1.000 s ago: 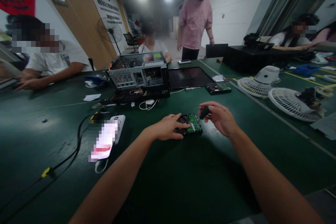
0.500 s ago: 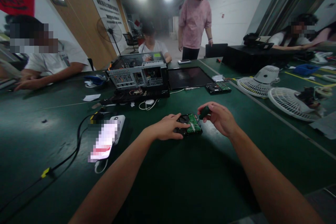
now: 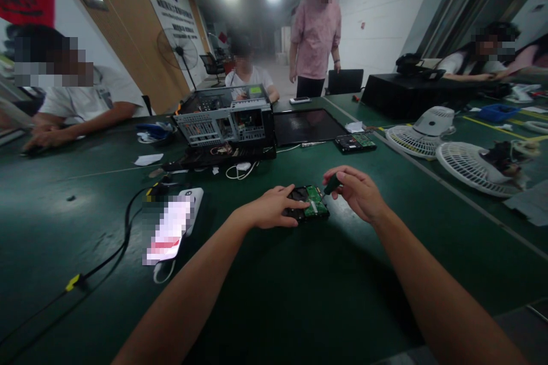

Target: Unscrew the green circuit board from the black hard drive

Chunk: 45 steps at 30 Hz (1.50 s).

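A hard drive point(image 3: 315, 209) lies on the green table with its green circuit board facing up. My left hand point(image 3: 274, 207) spans its left end, fingers spread from the far edge to the near edge, one fingertip on the board, holding it against the table. In my right hand point(image 3: 359, 191) is a screwdriver with a dark green handle point(image 3: 333, 183), pinched between thumb and fingers. Its shaft slants down to the right part of the board; the exact contact of the tip is too small to make out.
An open computer case point(image 3: 226, 122) stands beyond my hands, beside a dark flat panel point(image 3: 308, 125). A second hard drive point(image 3: 355, 143) lies behind my right hand. White fan parts point(image 3: 471, 168) sit at right, a phone point(image 3: 173, 228) and black cable point(image 3: 127, 228) at left. Several people are around the table.
My hands, the hard drive and the screwdriver hold nearly the same position. The standing person in pink has shifted slightly left, showing more of the chair behind.
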Each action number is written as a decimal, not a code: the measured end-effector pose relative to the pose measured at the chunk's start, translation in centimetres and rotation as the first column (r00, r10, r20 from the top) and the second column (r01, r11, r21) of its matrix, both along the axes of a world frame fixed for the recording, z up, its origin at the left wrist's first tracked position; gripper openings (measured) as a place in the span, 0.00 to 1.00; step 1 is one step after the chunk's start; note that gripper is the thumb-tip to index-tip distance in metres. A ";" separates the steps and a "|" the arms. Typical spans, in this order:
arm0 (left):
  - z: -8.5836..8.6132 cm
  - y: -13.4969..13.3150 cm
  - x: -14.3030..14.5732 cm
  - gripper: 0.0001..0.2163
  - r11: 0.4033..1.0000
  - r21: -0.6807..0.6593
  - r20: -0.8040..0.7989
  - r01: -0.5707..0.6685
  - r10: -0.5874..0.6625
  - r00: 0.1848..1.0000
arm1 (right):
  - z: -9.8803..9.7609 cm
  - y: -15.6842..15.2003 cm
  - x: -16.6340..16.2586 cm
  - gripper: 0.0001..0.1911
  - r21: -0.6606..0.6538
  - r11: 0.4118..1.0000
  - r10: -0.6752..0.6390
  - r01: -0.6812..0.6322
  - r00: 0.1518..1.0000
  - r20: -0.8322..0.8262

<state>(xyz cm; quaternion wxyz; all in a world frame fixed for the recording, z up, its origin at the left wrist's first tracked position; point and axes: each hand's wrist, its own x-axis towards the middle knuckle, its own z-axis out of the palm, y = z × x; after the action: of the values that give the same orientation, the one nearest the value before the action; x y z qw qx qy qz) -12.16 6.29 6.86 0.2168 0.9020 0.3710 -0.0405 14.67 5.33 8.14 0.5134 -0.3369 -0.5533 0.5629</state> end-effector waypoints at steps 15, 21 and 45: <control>0.3 -0.2 0.1 0.28 1.000 0.001 0.012 0.006 -0.006 1.000 | -0.2 0.1 0.1 0.12 -0.018 1.000 0.011 -0.011 1.000 0.000; 0.1 -0.1 0.1 0.29 1.000 0.006 0.007 0.007 -0.007 1.000 | -0.1 0.1 0.3 0.07 0.002 0.999 -0.040 0.040 0.999 0.030; 0.0 -0.1 0.0 0.29 1.000 -0.002 0.027 -0.006 0.006 1.000 | -0.2 0.2 0.1 0.05 -0.021 0.995 -0.098 0.098 0.995 0.002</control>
<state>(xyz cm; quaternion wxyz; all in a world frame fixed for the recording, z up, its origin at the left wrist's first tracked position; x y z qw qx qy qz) -12.16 6.21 6.83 0.2226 0.9012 0.3709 -0.0279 14.77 5.50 7.93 0.5365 -0.3693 -0.5306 0.5424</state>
